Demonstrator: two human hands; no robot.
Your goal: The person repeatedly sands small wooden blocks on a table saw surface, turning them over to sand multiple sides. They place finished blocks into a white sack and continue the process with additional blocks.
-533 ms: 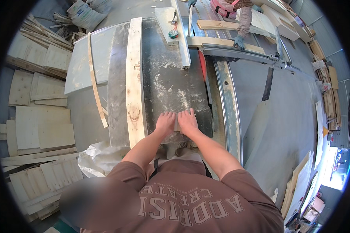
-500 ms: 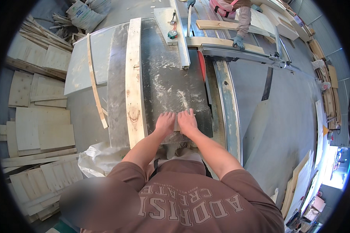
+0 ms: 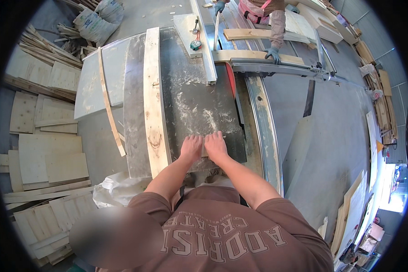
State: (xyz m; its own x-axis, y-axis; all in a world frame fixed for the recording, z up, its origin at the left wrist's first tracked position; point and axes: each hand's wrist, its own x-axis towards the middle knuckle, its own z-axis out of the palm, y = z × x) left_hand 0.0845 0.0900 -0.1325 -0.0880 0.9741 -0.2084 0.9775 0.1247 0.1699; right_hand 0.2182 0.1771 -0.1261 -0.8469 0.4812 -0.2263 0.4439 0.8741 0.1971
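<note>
My left hand [image 3: 191,148] and my right hand [image 3: 215,146] are side by side at the near end of a dark saw table [image 3: 190,109] dusted with wood chips. The fingers of both are bent and pressed together. A small tan piece [image 3: 205,151] shows between the hands; the rest of it is hidden under them. Left of my hands, a long knotty wooden board [image 3: 153,99] lies lengthwise on the table. Farther off are a metal fence [image 3: 207,54] and a red curved part [image 3: 231,79] beside a narrow slot.
Across the table, a co-worker's gloved hand [image 3: 273,54] rests on a board [image 3: 240,55] by a metal crossbar [image 3: 276,66]. A tape measure [image 3: 195,45] lies near the fence. A thin strip [image 3: 106,99] leans at left, beside stacked wood panels [image 3: 47,156]. A white sack [image 3: 115,190] sits below.
The view has shifted slightly, so the far part of the table sits lower in the picture. My hands stay at the near end of the table, and the co-worker's hand stays on the board.
</note>
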